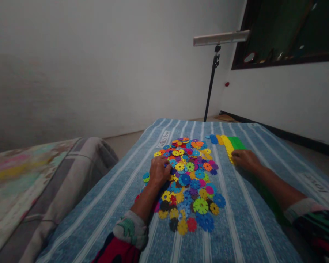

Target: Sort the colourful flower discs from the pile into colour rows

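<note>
A loose pile of mixed-colour plastic snowflake discs [190,167] is spread over the middle of the cloth. My left hand [160,171] rests at the pile's left edge, fingers curled in among the discs; what they hold, if anything, is hidden. To the right of the pile, my right hand [245,159] is closed at the near end of a row of yellow discs [228,147], its fingertips against the row. Whatever is between those fingers cannot be made out. Beside the yellow row lies a band of green discs [235,142], partly covered by my right hand and forearm.
Short groups of orange discs [219,139] and blue discs [214,139] lie left of the yellow row. Blue striped cloth [109,215] covers the table. A draped surface [79,171] stands at the left; a black stand [211,80] rises beyond the far edge.
</note>
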Demonstrator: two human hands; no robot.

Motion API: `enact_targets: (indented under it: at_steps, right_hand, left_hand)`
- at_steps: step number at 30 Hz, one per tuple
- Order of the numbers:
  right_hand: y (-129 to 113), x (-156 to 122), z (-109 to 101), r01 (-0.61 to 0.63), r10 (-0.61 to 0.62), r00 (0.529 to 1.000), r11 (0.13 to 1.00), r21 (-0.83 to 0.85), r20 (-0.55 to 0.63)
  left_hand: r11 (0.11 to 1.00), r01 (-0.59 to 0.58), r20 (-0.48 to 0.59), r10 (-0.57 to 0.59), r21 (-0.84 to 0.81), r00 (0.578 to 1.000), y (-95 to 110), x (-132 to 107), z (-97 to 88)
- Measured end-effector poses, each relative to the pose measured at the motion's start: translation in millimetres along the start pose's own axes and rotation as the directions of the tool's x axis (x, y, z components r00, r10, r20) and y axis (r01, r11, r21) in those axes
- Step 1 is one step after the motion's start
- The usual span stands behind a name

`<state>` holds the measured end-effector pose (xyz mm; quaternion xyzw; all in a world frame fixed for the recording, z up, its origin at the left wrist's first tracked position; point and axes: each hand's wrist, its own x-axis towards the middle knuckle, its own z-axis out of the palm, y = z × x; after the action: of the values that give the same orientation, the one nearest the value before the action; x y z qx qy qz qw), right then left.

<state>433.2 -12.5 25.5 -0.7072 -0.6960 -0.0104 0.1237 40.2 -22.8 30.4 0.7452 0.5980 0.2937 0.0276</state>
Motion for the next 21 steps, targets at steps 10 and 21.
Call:
enact_targets:
  at_steps: [10,21]
  right_hand:
    - [-80,-21,5,0.255,-0.282,0.957,0.933,0.256,0.072]
    - [-119,-31,10,0.376,-0.413,0.911,0.828,0.417,0.0]
  left_hand:
    - [0.977,-0.091,0.103,0.072,0.193,0.992,31,-11,9.2]
    - [0.981,-0.023,0.062,0.036,-0.19,0.997,25,-1,14.8]
